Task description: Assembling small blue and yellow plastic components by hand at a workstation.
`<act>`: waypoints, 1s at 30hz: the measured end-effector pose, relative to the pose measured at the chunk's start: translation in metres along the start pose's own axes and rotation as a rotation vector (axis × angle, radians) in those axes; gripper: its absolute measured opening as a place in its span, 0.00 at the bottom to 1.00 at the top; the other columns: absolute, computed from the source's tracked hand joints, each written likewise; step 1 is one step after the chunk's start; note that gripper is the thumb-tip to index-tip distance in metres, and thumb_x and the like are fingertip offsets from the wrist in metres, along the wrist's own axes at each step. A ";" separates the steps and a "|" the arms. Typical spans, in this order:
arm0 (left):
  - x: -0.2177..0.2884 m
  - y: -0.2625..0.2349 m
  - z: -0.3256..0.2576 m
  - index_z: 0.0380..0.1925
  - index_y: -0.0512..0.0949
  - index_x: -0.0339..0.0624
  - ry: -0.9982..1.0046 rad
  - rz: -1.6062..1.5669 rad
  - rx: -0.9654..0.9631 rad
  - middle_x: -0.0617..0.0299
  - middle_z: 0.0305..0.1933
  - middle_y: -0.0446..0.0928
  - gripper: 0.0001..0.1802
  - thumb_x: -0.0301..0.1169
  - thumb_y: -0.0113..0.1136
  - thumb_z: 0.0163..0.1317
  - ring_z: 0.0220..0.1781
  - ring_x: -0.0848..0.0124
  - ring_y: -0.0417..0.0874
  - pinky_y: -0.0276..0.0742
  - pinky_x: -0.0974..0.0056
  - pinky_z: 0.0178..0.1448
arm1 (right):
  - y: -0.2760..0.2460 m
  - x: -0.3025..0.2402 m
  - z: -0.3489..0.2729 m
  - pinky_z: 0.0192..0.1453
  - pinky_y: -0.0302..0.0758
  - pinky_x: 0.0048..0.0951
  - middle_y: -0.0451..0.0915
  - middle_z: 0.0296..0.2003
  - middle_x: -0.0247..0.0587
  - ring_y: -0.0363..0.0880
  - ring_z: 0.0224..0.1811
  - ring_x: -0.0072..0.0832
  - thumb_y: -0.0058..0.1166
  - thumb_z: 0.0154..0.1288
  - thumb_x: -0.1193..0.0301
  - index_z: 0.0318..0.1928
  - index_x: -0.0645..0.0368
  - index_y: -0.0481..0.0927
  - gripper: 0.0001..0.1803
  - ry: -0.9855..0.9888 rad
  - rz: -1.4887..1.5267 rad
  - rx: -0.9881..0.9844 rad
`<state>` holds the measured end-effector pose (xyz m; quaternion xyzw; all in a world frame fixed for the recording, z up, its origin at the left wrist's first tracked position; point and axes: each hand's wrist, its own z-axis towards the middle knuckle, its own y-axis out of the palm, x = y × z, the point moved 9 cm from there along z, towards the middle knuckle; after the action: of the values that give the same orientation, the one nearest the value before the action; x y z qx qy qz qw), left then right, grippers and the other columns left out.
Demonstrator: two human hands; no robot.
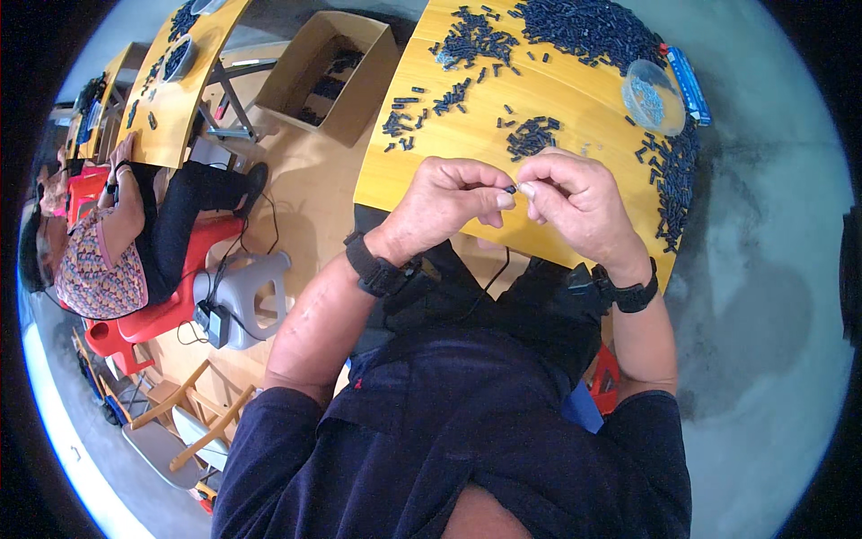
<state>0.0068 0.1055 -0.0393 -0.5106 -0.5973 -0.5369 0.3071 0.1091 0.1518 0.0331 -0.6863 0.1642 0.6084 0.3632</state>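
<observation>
Above the near edge of the yellow table (467, 135), my two hands meet fingertip to fingertip. My left hand (449, 198) is closed in a pinch on a small black cylindrical part (511, 189), whose end shows past the thumb. The fingers of my right hand (579, 199) are also pinched together, right beside that end; whatever they grip is too small to make out. Just beyond my hands lies a small heap of black cylindrical parts (532, 137). A clear plastic tub (675, 115) with tiny light blue pieces stands to the right.
A large pile of black parts (588, 31) covers the far side, with more strewn along the right edge (675, 180). A blue box (689, 85) lies by the tub. On the floor at left stands an open cardboard box (305, 130). Another person (108, 251) sits at a neighbouring table.
</observation>
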 end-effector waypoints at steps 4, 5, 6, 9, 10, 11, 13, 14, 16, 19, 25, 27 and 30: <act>0.000 0.000 -0.002 0.37 0.81 0.32 0.002 -0.004 0.007 0.62 0.31 0.82 0.07 0.24 0.62 0.61 0.31 0.77 0.82 0.78 0.72 0.38 | 0.003 -0.001 0.000 0.26 0.68 0.26 0.72 0.23 0.37 0.72 0.22 0.23 0.51 0.60 0.81 0.32 0.64 0.77 0.02 -0.012 -0.073 -0.002; 0.000 -0.001 -0.002 0.37 0.81 0.32 0.002 -0.004 0.008 0.62 0.31 0.82 0.07 0.24 0.62 0.61 0.31 0.77 0.82 0.78 0.72 0.38 | 0.003 0.000 0.000 0.26 0.68 0.26 0.72 0.23 0.37 0.72 0.22 0.23 0.51 0.60 0.81 0.32 0.64 0.77 0.02 -0.012 -0.073 -0.004; 0.000 -0.001 -0.002 0.37 0.81 0.32 0.008 -0.003 0.008 0.62 0.31 0.82 0.07 0.24 0.62 0.61 0.30 0.77 0.82 0.78 0.72 0.38 | 0.003 -0.002 0.001 0.27 0.68 0.28 0.72 0.23 0.39 0.73 0.23 0.27 0.51 0.60 0.81 0.32 0.64 0.77 0.02 -0.060 -0.112 0.005; 0.000 -0.001 -0.001 0.36 0.81 0.32 0.007 0.001 0.016 0.62 0.31 0.82 0.06 0.24 0.62 0.61 0.30 0.77 0.81 0.78 0.72 0.37 | 0.004 -0.013 0.002 0.28 0.68 0.31 0.72 0.23 0.42 0.73 0.24 0.33 0.52 0.59 0.81 0.32 0.64 0.77 0.02 -0.156 -0.223 0.027; -0.001 -0.002 0.000 0.36 0.81 0.32 0.001 0.004 0.022 0.62 0.31 0.82 0.06 0.24 0.61 0.61 0.30 0.77 0.81 0.78 0.72 0.37 | 0.004 -0.019 0.001 0.28 0.68 0.32 0.72 0.23 0.43 0.73 0.25 0.36 0.53 0.58 0.81 0.32 0.64 0.78 0.02 -0.205 -0.296 0.040; 0.000 -0.002 0.000 0.36 0.81 0.32 0.001 0.003 0.022 0.62 0.31 0.82 0.06 0.24 0.61 0.61 0.30 0.77 0.81 0.78 0.72 0.37 | 0.006 -0.018 0.001 0.28 0.68 0.32 0.72 0.23 0.43 0.73 0.25 0.36 0.53 0.58 0.81 0.32 0.64 0.78 0.02 -0.205 -0.296 0.040; 0.002 -0.001 0.000 0.36 0.81 0.32 -0.005 -0.006 0.019 0.62 0.30 0.81 0.06 0.24 0.61 0.61 0.29 0.77 0.81 0.78 0.72 0.35 | 0.003 -0.020 -0.002 0.28 0.68 0.32 0.72 0.23 0.43 0.73 0.25 0.37 0.53 0.58 0.80 0.32 0.64 0.78 0.02 -0.243 -0.294 0.124; 0.002 -0.001 0.000 0.36 0.81 0.32 -0.006 -0.007 0.019 0.62 0.30 0.81 0.06 0.24 0.61 0.61 0.29 0.77 0.81 0.78 0.72 0.35 | 0.004 -0.020 -0.003 0.28 0.68 0.32 0.72 0.23 0.43 0.73 0.25 0.37 0.53 0.58 0.80 0.32 0.64 0.78 0.02 -0.242 -0.294 0.124; 0.003 0.000 0.000 0.35 0.81 0.32 -0.002 0.015 0.023 0.62 0.30 0.81 0.06 0.25 0.61 0.61 0.29 0.77 0.81 0.78 0.72 0.35 | 0.004 -0.022 -0.004 0.28 0.68 0.32 0.72 0.24 0.44 0.74 0.25 0.36 0.53 0.57 0.81 0.32 0.64 0.78 0.02 -0.246 -0.351 0.124; 0.003 0.000 0.001 0.35 0.81 0.32 0.010 0.024 0.007 0.62 0.30 0.81 0.06 0.25 0.61 0.62 0.29 0.77 0.81 0.78 0.72 0.35 | 0.004 -0.021 -0.002 0.29 0.70 0.31 0.73 0.24 0.43 0.75 0.26 0.35 0.52 0.58 0.82 0.33 0.64 0.79 0.03 -0.206 -0.302 0.094; 0.008 0.002 0.001 0.36 0.81 0.33 0.004 -0.027 0.018 0.62 0.31 0.82 0.06 0.25 0.61 0.62 0.29 0.77 0.81 0.78 0.72 0.35 | 0.003 -0.014 -0.010 0.32 0.72 0.27 0.77 0.29 0.43 0.76 0.29 0.31 0.52 0.57 0.84 0.34 0.67 0.79 0.05 -0.173 -0.161 0.172; 0.008 0.001 0.002 0.36 0.81 0.33 0.006 -0.044 0.015 0.62 0.31 0.82 0.06 0.24 0.60 0.62 0.29 0.77 0.81 0.78 0.72 0.36 | 0.003 -0.004 -0.013 0.32 0.72 0.26 0.77 0.29 0.43 0.76 0.29 0.30 0.52 0.57 0.85 0.35 0.67 0.78 0.06 -0.087 -0.032 0.225; 0.007 0.000 0.004 0.36 0.81 0.33 0.007 -0.057 0.010 0.61 0.31 0.82 0.06 0.24 0.60 0.62 0.29 0.77 0.82 0.78 0.72 0.36 | 0.001 0.007 -0.016 0.32 0.72 0.25 0.76 0.29 0.42 0.76 0.28 0.30 0.52 0.57 0.85 0.37 0.67 0.77 0.07 -0.009 0.087 0.270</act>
<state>0.0054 0.1110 -0.0338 -0.4898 -0.6133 -0.5443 0.2963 0.1214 0.1412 0.0257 -0.6208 0.2725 0.5991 0.4260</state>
